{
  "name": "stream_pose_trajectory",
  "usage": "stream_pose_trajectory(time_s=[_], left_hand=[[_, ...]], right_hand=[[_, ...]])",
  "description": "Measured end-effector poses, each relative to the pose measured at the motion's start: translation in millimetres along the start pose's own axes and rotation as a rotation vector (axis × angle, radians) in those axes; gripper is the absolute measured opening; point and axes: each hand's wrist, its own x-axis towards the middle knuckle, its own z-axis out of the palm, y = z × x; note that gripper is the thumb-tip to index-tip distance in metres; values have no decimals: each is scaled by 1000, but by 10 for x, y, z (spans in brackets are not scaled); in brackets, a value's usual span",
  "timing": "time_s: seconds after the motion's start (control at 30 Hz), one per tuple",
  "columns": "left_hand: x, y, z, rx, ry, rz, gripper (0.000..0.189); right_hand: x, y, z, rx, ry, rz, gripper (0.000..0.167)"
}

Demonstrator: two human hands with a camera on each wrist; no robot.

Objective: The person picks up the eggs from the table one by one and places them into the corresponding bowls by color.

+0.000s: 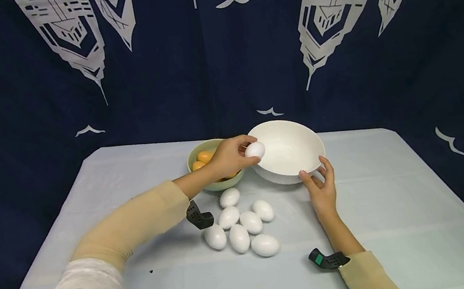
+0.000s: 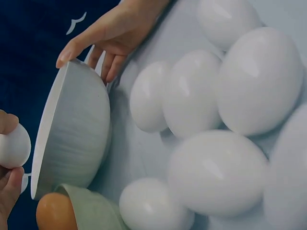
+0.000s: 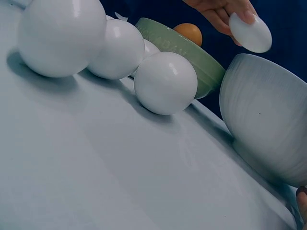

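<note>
From my head feed I look down on a table spread with a pale, bluish-white cloth point(image 1: 410, 217), its far corners cut off at a slant. A dark speck point(image 1: 151, 271) lies on the cloth toward the left. Behind the table hangs a navy curtain point(image 1: 202, 78) printed with pale towers, points down, and small bird-like curves.

Near the far edge, a green bowl point(image 1: 220, 186) holds several orange ovals point(image 1: 205, 156), and just to its right is a white bowl point(image 1: 293, 142). Seven loose white eggs point(image 1: 251, 222) lie clustered on the cloth in front of them.

My left hand point(image 1: 233, 155) reaches across the green bowl, its fingers and thumb clamped on one white egg point(image 1: 255, 150). The egg sits right at the fingertips, thumb on the near side and fingers on the far side, with its outer end sticking out beyond them. Both wrist feeds show it raised just over the white bowl's left rim, apart from it.

My right hand point(image 1: 324, 191) grips the white bowl at its near right side, thumb and fingers spread apart along the rim and outer wall.
</note>
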Motion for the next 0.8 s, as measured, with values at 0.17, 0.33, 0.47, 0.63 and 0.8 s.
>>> stream_pose_trajectory(time_s=[0.17, 0.33, 0.47, 0.63, 0.8], left_hand=[[175, -11, 145, 11, -9, -8, 51], [337, -17, 297, 81, -44, -3, 49], [439, -10, 410, 120, -69, 6, 48], [545, -10, 520, 197, -104, -4, 48], [637, -10, 611, 301, -157, -16, 48]], right_hand=[[-20, -73, 19, 21, -12, 12, 72], [-109, -245, 46, 19, -28, 27, 71], [-115, -253, 44, 15, -24, 35, 71], [-25, -85, 12, 7, -13, 48, 72], [17, -18, -9, 3, -11, 34, 72]])
